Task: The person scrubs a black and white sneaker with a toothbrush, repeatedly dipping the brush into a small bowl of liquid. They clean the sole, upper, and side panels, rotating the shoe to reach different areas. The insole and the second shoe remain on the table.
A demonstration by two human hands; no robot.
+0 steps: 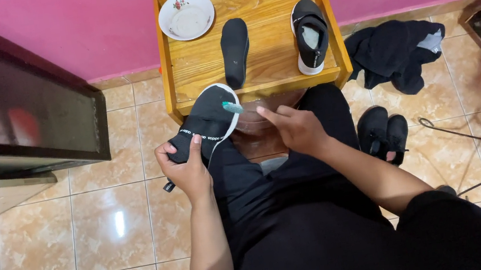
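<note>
Wooden tray table point(256, 67), yellow, stands against the pink wall and bears three items well apart: a second black shoe point(309, 36) at right, a loose black insole point(235, 51) at centre, a white floral bowl point(186, 15) at the far left corner. Black shoe point(204, 124) is held over the lap just before the table edge; left hand point(186, 171) wraps its heel, fingers closed around it, sole side turned right (presumably to present the white rim). Right hand point(294, 127) pinches a teal-headed toothbrush point(232, 107), bristles on that rim.
</note>
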